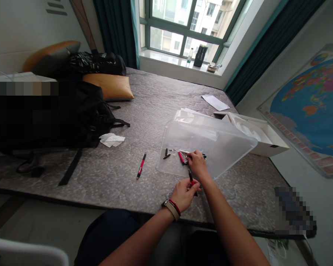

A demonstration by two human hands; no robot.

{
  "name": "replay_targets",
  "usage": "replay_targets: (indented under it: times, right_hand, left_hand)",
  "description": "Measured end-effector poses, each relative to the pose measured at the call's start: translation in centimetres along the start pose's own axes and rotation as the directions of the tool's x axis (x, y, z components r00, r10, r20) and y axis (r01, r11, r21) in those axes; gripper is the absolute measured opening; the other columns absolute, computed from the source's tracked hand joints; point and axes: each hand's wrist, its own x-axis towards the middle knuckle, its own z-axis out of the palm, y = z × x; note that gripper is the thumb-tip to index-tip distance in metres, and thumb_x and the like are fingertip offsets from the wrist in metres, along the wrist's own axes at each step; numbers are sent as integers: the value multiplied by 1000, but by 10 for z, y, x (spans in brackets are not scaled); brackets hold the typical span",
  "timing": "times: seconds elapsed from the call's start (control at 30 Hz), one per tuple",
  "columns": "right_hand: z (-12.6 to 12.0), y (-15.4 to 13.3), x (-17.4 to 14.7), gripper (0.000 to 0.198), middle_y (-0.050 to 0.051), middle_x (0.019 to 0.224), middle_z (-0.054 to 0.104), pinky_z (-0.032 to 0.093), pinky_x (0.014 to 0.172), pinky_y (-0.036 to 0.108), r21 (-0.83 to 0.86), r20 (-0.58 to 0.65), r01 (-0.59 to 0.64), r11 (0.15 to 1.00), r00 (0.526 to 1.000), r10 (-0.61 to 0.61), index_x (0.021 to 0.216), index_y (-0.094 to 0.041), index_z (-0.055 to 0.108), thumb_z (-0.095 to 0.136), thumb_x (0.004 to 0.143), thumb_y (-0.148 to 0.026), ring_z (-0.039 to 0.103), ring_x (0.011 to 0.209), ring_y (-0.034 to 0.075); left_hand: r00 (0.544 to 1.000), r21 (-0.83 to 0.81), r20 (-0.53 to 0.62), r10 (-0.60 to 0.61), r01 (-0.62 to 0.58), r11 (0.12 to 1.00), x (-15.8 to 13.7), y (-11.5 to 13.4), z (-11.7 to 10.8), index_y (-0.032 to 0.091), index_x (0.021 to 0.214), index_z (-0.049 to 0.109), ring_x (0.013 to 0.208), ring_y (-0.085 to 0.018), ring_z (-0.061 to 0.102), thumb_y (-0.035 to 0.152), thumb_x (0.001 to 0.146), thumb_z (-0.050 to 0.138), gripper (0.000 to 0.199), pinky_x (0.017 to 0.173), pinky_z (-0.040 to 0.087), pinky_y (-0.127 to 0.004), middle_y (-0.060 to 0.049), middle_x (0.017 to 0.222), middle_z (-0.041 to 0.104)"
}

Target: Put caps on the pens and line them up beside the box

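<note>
My left hand [184, 194], with a band and a watch at the wrist, is closed around a red and black pen [192, 178], its black end pointing up and away. Just beyond it, my right hand [197, 162] reaches over a clear plastic lid or tray [230, 147]. Its fingers are pinched down among small pen parts; what they grip is hidden. Beside these fingers lie a red barrel [181, 158] and small black pieces [167, 156]. To the left, a whole red and black pen [141, 165] lies on the grey quilted surface.
A white open box [269, 142] stands behind the plastic at right. Crumpled tissue [111, 140] lies near a black backpack [91, 111] at left. A sheet of paper [215, 102] and an orange cushion [111, 87] are farther back. A blurred dark object [295, 210] sits at the right edge.
</note>
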Motion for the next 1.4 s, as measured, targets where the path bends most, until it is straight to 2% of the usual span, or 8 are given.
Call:
replay_targets:
  times: [0.17, 0.4, 0.6, 0.8, 1.03, 1.1, 1.2, 1.4]
  right_hand:
    - [0, -5, 1, 20, 9, 98, 60, 40, 89, 31, 14, 1, 12, 1000, 1000, -12, 100, -20, 74, 58, 90, -26, 54, 94, 22]
    - [5, -8, 3, 20, 7, 99, 60, 40, 83, 27, 37, 45, 120, 992, 992, -121, 98, -24, 75, 55, 92, -23, 55, 91, 19]
    - [7, -3, 4, 19, 6, 98, 62, 40, 87, 26, 90, 55, 95, 991, 993, -100, 97, -21, 74, 55, 92, -22, 57, 93, 17]
    - [5, 1, 6, 22, 6, 100, 64, 41, 87, 24, 124, 76, 95, 988, 992, -105, 102, -21, 74, 55, 91, -20, 59, 93, 16]
    - [3, -2, 6, 28, 6, 102, 65, 42, 86, 24, 142, 92, 98, 985, 990, -111, 108, -23, 73, 53, 89, -16, 61, 92, 16]
    - [0, 1, 7, 29, 6, 102, 66, 42, 86, 25, 157, 42, 60, 986, 997, -67, 106, -22, 73, 50, 89, -14, 62, 92, 16]
    - [-10, 10, 11, 27, 7, 102, 69, 43, 85, 26, 159, -48, -58, 986, 997, 66, 102, -21, 72, 49, 89, -15, 63, 90, 17]
    - [-25, 22, 13, 24, 7, 98, 74, 46, 80, 30, 93, 7, -161, 983, 987, 161, 96, -24, 74, 52, 87, -21, 66, 87, 21]
  left_hand:
    - [1000, 2, -4, -8, 8, 1000, 0, 1, -1, 13, 97, 65, 76, -18, 69, 40, 90, 56, 30, 70, 52, -27, -10, 86, 74]
    - [1000, 18, 30, -11, 10, 1000, 0, -4, -2, 13, 96, 63, 70, -17, 67, 43, 91, 53, 32, 65, 51, -27, -8, 80, 73]
    - [998, 55, 51, -21, 18, 998, 0, -12, -1, 14, 97, 62, 74, -17, 68, 40, 91, 52, 29, 66, 51, -27, -7, 81, 73]
    - [994, 184, 103, -37, 17, 983, -3, -12, 0, 16, 97, 66, 78, -17, 68, 36, 89, 53, 25, 71, 50, -27, -5, 84, 73]
    - [996, 193, 84, -29, 12, 981, -3, -9, -2, 16, 99, 66, 80, -17, 69, 34, 89, 53, 24, 72, 50, -26, -5, 85, 74]
    - [996, 199, 82, -29, 12, 980, -3, -8, -2, 16, 98, 66, 81, -17, 69, 34, 89, 53, 24, 73, 50, -27, -5, 85, 74]
    - [996, 206, 82, -29, 11, 978, -4, -6, -3, 17, 97, 67, 82, -18, 69, 33, 88, 53, 24, 73, 50, -27, -5, 86, 74]
    - [996, 242, 73, -53, 34, 970, -5, 0, -5, 16, 98, 68, 74, -17, 67, 34, 88, 54, 25, 70, 49, -27, -5, 84, 75]
